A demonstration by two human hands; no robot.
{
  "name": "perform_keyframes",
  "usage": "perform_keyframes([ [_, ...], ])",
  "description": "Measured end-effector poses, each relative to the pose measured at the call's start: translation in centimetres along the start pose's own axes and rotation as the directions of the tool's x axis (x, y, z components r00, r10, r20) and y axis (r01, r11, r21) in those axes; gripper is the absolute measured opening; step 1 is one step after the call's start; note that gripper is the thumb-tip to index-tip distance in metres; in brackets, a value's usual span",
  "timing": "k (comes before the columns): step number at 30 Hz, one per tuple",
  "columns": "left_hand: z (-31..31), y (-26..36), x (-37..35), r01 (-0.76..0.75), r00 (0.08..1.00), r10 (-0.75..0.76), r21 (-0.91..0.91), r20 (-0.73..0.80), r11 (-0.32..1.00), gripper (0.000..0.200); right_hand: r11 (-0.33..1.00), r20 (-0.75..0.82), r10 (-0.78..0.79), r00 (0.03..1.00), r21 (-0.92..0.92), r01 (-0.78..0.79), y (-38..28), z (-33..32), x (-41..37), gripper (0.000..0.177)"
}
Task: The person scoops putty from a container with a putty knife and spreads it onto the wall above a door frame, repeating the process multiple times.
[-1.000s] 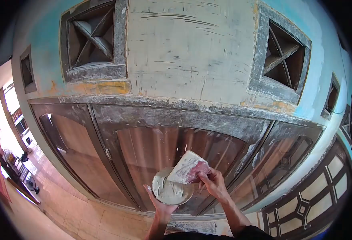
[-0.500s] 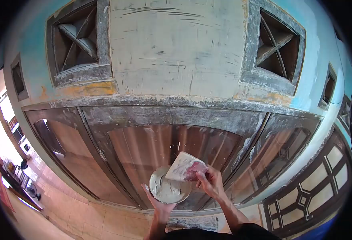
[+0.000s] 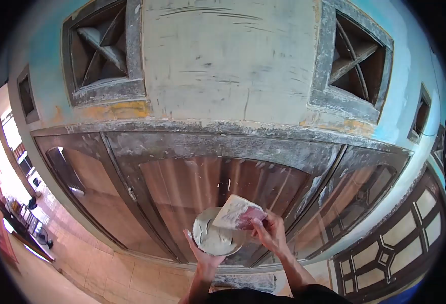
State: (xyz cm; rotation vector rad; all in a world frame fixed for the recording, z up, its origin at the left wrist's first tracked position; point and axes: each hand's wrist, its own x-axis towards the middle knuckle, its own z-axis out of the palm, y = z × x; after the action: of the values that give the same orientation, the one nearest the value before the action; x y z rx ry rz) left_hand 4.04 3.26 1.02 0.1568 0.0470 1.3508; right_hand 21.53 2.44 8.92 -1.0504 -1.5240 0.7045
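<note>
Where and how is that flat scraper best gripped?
Probably by the reddish end of the scraper, coming from the right, as the right hand does now with its thumb on the near face. It is flat, so a pinch across its thickness should suit. The opposite end overlaps the bowl in view, and pale smears cover much of the face.
</note>
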Motion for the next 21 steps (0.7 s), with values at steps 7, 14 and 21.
perform_keyframes([
  [7, 0.5, 1.3, -0.5, -0.032, 0.998, 0.031, -0.032, -0.047, 0.999, 0.081, 0.961, 0.051, 0.186, 0.981, 0.2, -0.192, -0.2, 1.1, 1.2, 0.022],
  [14, 0.1, 2.2, -1.6, -0.041, 0.998, 0.041, -0.012, -0.041, 0.999, 0.08, 0.866, 0.009, 0.104, 0.995, 0.492, -0.095, 0.6, 2.3, 4.4, 0.015],
  [21, -0.2, 2.5, -2.3, -0.11, 0.99, 0.113, 0.043, -0.088, 0.993, 0.081, 0.641, -0.08, 0.017, 0.997, 0.766, 0.051, -2.3, 6.8, 9.7, 0.018],
])
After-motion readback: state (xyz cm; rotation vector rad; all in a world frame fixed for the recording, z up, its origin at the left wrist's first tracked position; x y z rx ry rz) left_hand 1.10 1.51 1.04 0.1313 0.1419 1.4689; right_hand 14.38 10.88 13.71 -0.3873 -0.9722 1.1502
